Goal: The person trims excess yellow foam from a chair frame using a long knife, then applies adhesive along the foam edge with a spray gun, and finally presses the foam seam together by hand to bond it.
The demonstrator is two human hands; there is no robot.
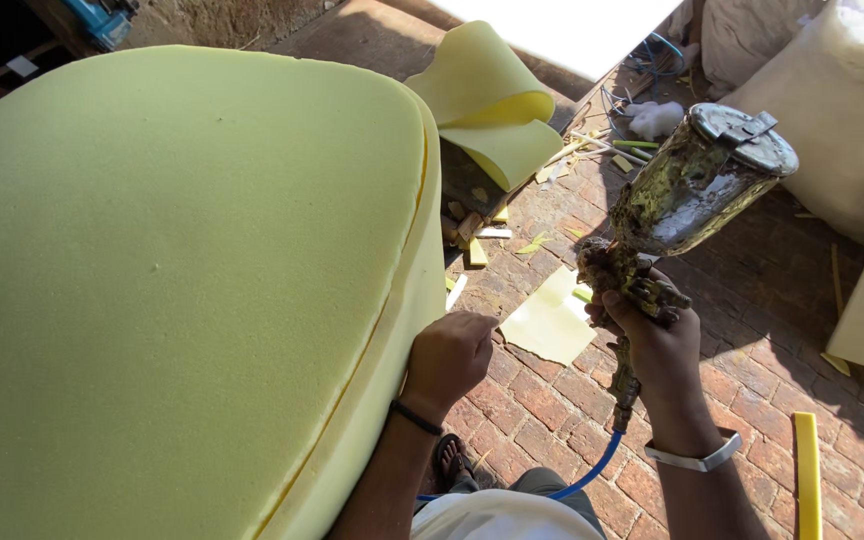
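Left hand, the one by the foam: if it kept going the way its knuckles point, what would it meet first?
The left hand already presses the side edge of the big yellow-green foam slab, so it would probably push straight into that foam.
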